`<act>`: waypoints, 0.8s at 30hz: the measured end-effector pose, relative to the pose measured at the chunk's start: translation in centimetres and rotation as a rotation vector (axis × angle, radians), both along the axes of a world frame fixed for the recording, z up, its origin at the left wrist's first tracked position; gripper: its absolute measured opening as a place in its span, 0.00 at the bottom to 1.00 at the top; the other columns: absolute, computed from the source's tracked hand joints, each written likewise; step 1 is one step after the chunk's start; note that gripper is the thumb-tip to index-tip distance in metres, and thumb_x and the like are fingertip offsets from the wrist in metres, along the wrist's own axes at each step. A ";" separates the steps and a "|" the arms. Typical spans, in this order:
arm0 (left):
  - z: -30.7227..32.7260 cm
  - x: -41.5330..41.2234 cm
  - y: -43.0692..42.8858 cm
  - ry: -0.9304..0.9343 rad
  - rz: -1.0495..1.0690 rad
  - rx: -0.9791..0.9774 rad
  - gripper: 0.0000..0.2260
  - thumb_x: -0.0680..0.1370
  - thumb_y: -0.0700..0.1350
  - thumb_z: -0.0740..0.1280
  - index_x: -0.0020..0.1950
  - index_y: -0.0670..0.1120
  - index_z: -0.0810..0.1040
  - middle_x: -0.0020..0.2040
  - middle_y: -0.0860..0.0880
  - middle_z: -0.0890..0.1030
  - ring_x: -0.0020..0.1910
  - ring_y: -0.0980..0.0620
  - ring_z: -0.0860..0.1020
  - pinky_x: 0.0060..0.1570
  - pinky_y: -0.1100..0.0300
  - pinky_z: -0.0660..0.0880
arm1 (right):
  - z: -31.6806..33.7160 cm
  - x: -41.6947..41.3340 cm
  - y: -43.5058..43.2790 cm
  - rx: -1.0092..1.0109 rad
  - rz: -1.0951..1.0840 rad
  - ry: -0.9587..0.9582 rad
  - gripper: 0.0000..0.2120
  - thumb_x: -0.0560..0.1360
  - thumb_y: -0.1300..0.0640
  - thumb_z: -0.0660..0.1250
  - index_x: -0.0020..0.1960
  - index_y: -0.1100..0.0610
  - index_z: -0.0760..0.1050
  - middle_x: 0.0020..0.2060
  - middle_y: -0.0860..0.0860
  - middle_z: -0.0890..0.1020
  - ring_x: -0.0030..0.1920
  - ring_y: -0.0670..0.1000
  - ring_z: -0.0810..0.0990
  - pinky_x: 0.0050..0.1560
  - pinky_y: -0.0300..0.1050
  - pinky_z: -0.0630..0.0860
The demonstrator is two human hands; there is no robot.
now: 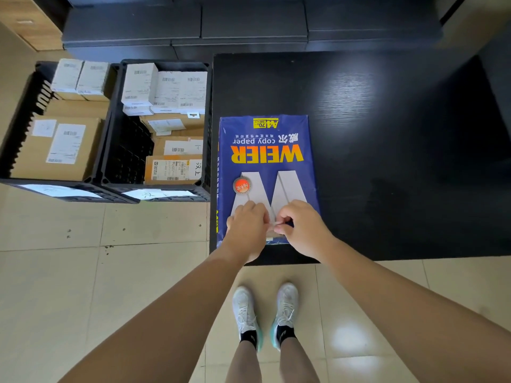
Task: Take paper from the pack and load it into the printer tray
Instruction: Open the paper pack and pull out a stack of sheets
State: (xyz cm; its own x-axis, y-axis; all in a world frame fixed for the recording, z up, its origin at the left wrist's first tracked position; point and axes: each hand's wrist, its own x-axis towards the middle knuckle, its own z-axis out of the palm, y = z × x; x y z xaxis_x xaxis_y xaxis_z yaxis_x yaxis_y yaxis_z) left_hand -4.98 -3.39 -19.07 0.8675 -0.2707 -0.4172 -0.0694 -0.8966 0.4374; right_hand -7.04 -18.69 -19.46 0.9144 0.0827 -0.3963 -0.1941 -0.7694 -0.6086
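Note:
A blue pack of copy paper point(266, 156) lies flat on the black table point(387, 134), near its front left corner, its print upside down to me. Both hands are at the pack's near end. My left hand point(247, 226) pinches the wrapper at that edge. My right hand point(300, 226) pinches the wrapper beside it, fingers curled. A little white shows between the fingertips, where the wrapper seems to be parting. No printer or tray is in view.
Two black plastic crates point(110, 172) full of cardboard and white boxes stand on the tiled floor left of the table. Dark cabinets point(249, 29) run along the back. My feet stand just before the table's front edge.

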 end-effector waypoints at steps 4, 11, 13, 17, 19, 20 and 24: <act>0.4 0.3 0.4 0.065 0.045 -0.110 0.05 0.79 0.44 0.66 0.55 0.49 0.77 0.54 0.49 0.76 0.55 0.47 0.73 0.54 0.51 0.70 | -0.1 -0.3 0.0 -0.009 0.009 -0.021 0.03 0.76 0.58 0.71 0.44 0.55 0.78 0.40 0.46 0.74 0.44 0.48 0.72 0.45 0.41 0.67; 1.6 0.4 1.4 0.178 0.182 -0.314 0.04 0.78 0.42 0.70 0.43 0.46 0.82 0.44 0.48 0.84 0.46 0.47 0.80 0.47 0.55 0.76 | -0.2 -0.7 -0.1 0.016 0.003 -0.038 0.03 0.76 0.60 0.70 0.43 0.58 0.78 0.39 0.47 0.75 0.43 0.48 0.70 0.40 0.36 0.64; 1.6 -0.1 1.5 0.169 0.174 -0.320 0.05 0.78 0.42 0.69 0.44 0.46 0.82 0.44 0.48 0.84 0.47 0.47 0.80 0.50 0.53 0.77 | -0.2 -0.9 -0.2 0.025 -0.007 -0.033 0.06 0.76 0.61 0.69 0.41 0.56 0.76 0.39 0.46 0.75 0.45 0.49 0.70 0.41 0.38 0.63; 1.2 -1.4 1.5 0.109 0.153 -0.303 0.05 0.79 0.44 0.66 0.45 0.48 0.81 0.44 0.53 0.81 0.48 0.49 0.77 0.54 0.49 0.73 | 0.0 -1.3 -0.2 0.063 -0.062 0.032 0.06 0.76 0.57 0.68 0.42 0.49 0.74 0.43 0.49 0.79 0.46 0.48 0.72 0.40 0.32 0.63; 1.1 -2.0 1.5 0.062 0.128 -0.277 0.03 0.79 0.46 0.68 0.47 0.49 0.80 0.46 0.55 0.80 0.52 0.50 0.73 0.52 0.53 0.67 | 0.0 -1.4 -0.2 0.069 -0.077 0.055 0.07 0.76 0.55 0.69 0.43 0.46 0.73 0.45 0.51 0.79 0.43 0.48 0.74 0.40 0.31 0.64; 1.2 -2.3 1.5 0.052 0.118 -0.274 0.02 0.78 0.47 0.69 0.48 0.49 0.79 0.46 0.56 0.79 0.52 0.51 0.72 0.52 0.55 0.65 | 0.0 -1.5 -0.2 0.066 -0.079 0.061 0.07 0.77 0.54 0.68 0.43 0.45 0.73 0.45 0.50 0.79 0.42 0.47 0.74 0.39 0.33 0.65; 1.1 -2.3 1.8 0.128 0.143 -0.299 0.11 0.73 0.43 0.74 0.54 0.48 0.78 0.47 0.52 0.81 0.49 0.49 0.78 0.57 0.49 0.74 | 0.5 -1.7 0.1 0.030 -0.090 0.106 0.05 0.79 0.54 0.66 0.46 0.47 0.72 0.44 0.47 0.80 0.42 0.49 0.78 0.43 0.46 0.76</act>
